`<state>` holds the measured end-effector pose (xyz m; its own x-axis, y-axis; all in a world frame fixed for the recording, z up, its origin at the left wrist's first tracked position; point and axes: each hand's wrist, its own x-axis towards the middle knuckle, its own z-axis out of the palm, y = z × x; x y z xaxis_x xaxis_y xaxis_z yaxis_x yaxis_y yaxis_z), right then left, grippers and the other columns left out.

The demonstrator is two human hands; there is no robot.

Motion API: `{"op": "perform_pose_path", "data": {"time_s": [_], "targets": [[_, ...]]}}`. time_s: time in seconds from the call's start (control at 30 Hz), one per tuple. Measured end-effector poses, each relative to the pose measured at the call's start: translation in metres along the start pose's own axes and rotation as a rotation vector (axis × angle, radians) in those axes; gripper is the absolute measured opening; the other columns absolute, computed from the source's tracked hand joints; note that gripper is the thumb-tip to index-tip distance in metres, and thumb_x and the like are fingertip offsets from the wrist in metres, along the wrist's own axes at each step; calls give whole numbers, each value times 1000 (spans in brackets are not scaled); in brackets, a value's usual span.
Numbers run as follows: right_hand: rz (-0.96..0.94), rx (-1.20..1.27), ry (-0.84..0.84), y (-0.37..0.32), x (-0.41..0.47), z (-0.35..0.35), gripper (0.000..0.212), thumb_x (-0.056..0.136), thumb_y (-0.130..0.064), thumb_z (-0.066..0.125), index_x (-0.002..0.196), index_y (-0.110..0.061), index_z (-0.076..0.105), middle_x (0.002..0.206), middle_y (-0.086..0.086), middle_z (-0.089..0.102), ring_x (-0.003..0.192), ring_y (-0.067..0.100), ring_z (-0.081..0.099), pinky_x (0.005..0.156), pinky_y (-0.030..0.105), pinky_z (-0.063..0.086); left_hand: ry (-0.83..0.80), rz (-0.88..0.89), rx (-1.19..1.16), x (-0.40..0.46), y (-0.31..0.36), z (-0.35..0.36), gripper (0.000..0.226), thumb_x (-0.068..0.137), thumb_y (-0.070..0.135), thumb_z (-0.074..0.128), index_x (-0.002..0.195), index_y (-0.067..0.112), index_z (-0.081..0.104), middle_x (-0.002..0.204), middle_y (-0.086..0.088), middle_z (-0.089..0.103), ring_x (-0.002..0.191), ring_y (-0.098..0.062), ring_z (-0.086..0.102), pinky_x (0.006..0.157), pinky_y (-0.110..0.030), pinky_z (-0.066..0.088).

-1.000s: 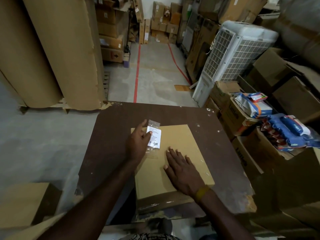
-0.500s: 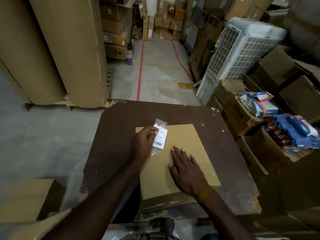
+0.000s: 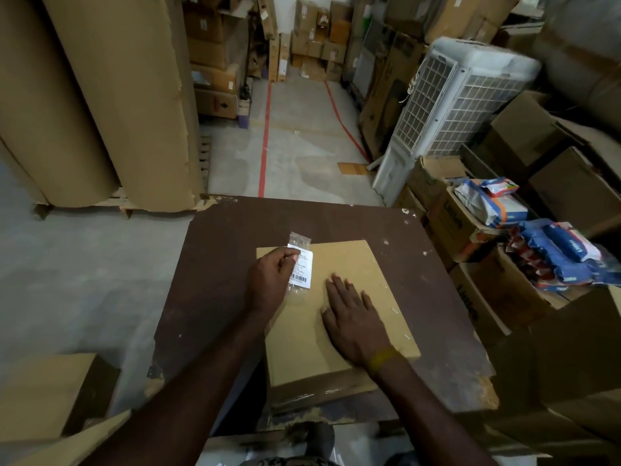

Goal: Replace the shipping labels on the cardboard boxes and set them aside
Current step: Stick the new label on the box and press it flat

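Head view: the left hand (image 3: 270, 280) pinches the white label (image 3: 301, 269) in its clear sleeve at the far left corner of the flat cardboard box (image 3: 339, 297). The right hand (image 3: 353, 317) lies flat, fingers straight, pressing the box onto the bench (image 3: 218, 264). Judging by this, the label swap is under way; setting the box aside remains.

Dim indoor light, soft wide-angle edges.
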<state>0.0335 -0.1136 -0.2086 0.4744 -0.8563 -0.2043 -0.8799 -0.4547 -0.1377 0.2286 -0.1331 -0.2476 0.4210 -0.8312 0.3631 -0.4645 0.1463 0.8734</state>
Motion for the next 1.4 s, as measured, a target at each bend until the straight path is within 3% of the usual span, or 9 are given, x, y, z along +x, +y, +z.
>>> {"op": "perform_pose_path", "data": {"time_s": [0.2,0.4,0.53,0.67,0.87,1.03,1.17,1.3,1.4], "targets": [[37,16,-10,-5,37,-8,63,107,-44,18,159,-15,-4,167,2,-12,154,23,-7,124,42,-1,2,-56,-50,0,0,1,26,92,29,58,104,13,75,99,1,75,89,-13,71,71,-30,55],[-39,14,-30,-7,-31,0,89,79,-61,-17,159,-22,-7,165,-5,-15,154,16,-8,119,32,-7,5,-53,-1,0,-4,4,20,96,25,62,106,14,75,105,-1,76,90,-13,71,70,-35,59],[-13,7,-37,-5,4,-7,66,103,-52,7,160,-21,-5,167,-4,-12,154,18,-6,123,41,-2,-2,-23,47,1,-6,2,28,94,34,58,107,16,75,106,1,76,91,-13,71,74,-37,59],[-4,-3,-36,-8,34,-11,63,107,-43,18,160,-17,-3,167,0,-10,154,23,-5,123,44,0,-4,-45,22,1,-4,3,33,92,35,55,107,14,76,106,0,75,92,-14,71,75,-39,59],[-83,61,-33,-19,-31,2,99,75,-69,-23,160,-20,-4,165,-4,-15,154,17,-8,118,32,-9,4,-70,-13,0,-4,4,31,92,33,56,104,11,75,104,-2,76,91,-16,71,76,-38,59],[-63,20,-42,-11,6,-8,65,106,-49,13,159,-17,-5,166,0,-13,154,18,-7,122,35,-4,-7,-38,10,2,-1,2,32,90,33,54,102,11,75,102,-1,76,89,-15,70,77,-35,56],[-41,35,-43,-16,28,-10,65,107,-45,18,159,-14,-6,166,6,-14,154,22,-8,122,36,-3,-4,-37,30,2,1,3,35,90,35,53,103,11,75,104,-3,76,91,-16,70,75,-31,55],[-133,91,-49,-21,-34,2,88,84,-70,-14,158,-22,-10,164,-3,-21,153,16,-13,120,30,-8,3,-45,42,1,-1,2,33,91,36,53,102,14,75,103,-1,76,89,-16,71,73,-36,58],[-148,64,-99,-8,-62,5,98,70,-72,-32,156,-29,-14,161,-11,-25,151,9,-16,119,25,-11,5,-54,28,1,-1,3,31,90,35,54,101,15,75,99,1,76,85,-16,71,72,-36,57]]}}
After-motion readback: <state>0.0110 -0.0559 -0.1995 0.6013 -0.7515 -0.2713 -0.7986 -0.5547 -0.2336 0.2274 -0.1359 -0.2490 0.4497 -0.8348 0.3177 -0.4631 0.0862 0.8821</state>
